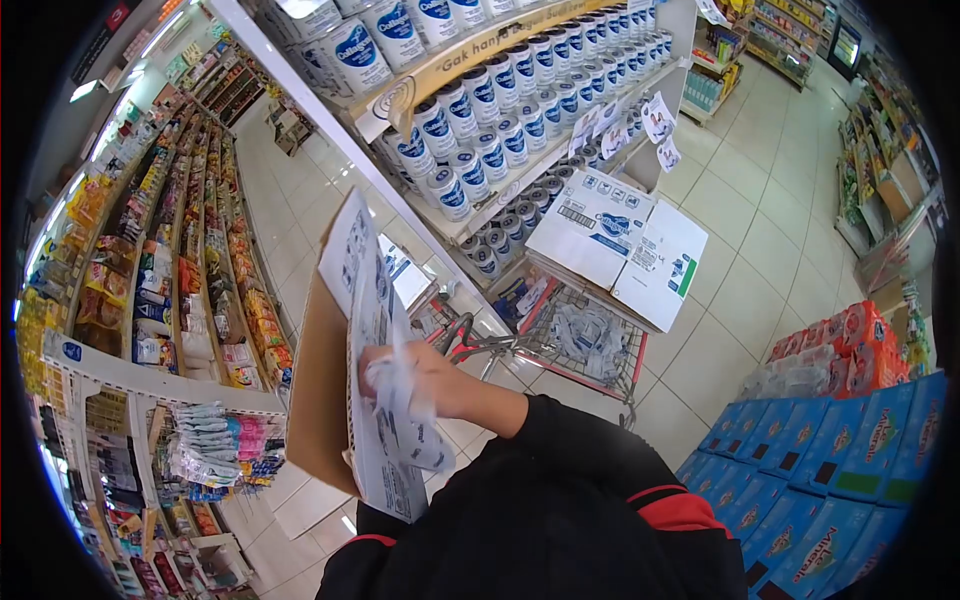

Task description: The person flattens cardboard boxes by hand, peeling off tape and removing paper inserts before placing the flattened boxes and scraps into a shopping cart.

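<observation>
The right hand (pixel 430 380) is closed on crumpled white-and-blue plastic wrapping (pixel 425 450) — beside a tilted brown-and-white cardboard box (pixel 318 400). The left hand's grip I cannot tell.

Pale tiled floor (pixel 770 150), stocked shelves (pixel 110 370), perhaps a lit fridge (pixel 846 48).

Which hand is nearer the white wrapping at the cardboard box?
Right: the right hand grips the wrapping. The left hand is out of view, so its position can't be told.
</observation>
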`<state>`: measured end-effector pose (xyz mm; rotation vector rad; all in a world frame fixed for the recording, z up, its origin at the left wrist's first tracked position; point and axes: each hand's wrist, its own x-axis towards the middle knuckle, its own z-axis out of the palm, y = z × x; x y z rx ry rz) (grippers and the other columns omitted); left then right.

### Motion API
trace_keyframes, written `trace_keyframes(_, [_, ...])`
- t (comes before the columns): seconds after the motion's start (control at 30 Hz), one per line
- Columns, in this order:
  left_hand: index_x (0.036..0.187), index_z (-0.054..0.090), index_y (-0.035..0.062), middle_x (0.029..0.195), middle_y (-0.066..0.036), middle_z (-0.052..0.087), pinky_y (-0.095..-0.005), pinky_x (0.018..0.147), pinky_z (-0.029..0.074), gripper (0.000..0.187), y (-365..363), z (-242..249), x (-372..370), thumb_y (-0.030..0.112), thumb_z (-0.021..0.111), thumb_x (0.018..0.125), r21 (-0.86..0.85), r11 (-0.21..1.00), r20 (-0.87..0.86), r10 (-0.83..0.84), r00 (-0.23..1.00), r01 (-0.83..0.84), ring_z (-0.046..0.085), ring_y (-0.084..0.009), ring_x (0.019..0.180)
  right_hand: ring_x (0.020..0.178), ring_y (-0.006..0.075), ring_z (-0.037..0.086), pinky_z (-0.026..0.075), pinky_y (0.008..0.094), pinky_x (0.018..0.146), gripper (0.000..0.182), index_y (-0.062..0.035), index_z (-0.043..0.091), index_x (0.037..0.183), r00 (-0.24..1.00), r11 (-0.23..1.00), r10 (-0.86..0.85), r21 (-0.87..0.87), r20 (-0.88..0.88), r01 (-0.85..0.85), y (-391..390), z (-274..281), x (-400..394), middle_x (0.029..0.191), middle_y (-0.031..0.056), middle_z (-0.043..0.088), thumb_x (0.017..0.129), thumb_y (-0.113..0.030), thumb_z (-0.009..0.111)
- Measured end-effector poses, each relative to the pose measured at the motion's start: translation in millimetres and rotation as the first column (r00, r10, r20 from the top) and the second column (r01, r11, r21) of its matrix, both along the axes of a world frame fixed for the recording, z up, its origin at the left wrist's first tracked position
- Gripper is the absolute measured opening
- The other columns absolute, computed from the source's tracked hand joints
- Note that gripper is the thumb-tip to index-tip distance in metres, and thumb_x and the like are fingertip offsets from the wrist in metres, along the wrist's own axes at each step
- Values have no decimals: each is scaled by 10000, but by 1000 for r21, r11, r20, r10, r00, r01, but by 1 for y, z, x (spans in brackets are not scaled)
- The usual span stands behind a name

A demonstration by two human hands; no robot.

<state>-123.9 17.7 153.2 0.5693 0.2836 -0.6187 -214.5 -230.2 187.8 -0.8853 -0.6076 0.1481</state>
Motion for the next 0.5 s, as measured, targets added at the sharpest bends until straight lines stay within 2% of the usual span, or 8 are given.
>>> trace_keyframes(0.07, [872,393,45,605,-21,401,-209,437,344,202,-3,-2,-4,220,432,778,-18,999,-26,-28,999,27,405,-113,486,688,195,517,390,282,611,163,12,505,727,982,986,-122,-91,146,136,-6,13,5,697,106,533,675,-139,471])
trace_keyframes(0.13, [870,392,46,601,-20,397,-207,434,341,200,-5,-2,-9,219,432,778,-35,998,-48,-52,997,51,401,-112,482,701,288,509,391,316,615,162,37,477,687,791,799,-164,-391,589,457,-10,23,11,722,185,525,643,-119,473])
trace_keyframes(0.2, [868,390,47,598,-19,393,-206,431,338,199,-10,-1,-11,219,432,777,-57,995,-61,-83,995,79,398,-110,479,679,344,500,399,354,604,182,23,484,658,785,762,-203,-409,586,502,-3,17,14,743,211,521,636,-158,484])
trace_keyframes(0.27, [866,388,48,594,-17,389,-204,428,335,198,-14,0,-12,219,432,777,-79,991,-77,-116,990,110,394,-108,475,614,330,498,394,389,561,208,-5,509,673,797,491,-54,-679,602,546,2,10,14,647,179,498,637,-209,489])
trace_keyframes(0.37, [863,386,49,589,-15,384,-202,424,331,196,-13,4,-16,218,432,776,-108,984,-106,-155,982,144,388,-105,470,563,328,507,407,398,538,214,-42,534,647,824,344,112,-800,555,492,17,-33,3,594,148,513,629,-251,499])
trace_keyframes(0.43, [861,385,50,585,-14,380,-200,421,328,194,-18,0,-15,218,432,776,-154,975,-112,-176,978,158,385,-103,466,557,311,517,411,380,530,201,-57,534,631,874,470,-150,-744,463,475,-7,-38,6,594,123,526,632,-256,501])
trace_keyframes(0.47, [860,384,50,583,-13,378,-199,420,326,193,-11,-4,-26,218,432,776,-165,977,-139,-162,977,139,383,-102,464,545,296,520,417,359,515,188,-35,536,652,876,412,-281,-776,391,478,-30,-40,10,613,112,539,643,-220,502])
trace_keyframes(0.5, [859,383,50,581,-13,376,-199,418,325,193,-3,-3,-35,217,432,776,-170,978,-160,-151,976,123,381,-101,462,555,220,521,419,316,523,179,-16,543,704,838,556,-476,-647,266,521,-56,-47,7,628,90,547,660,-182,493])
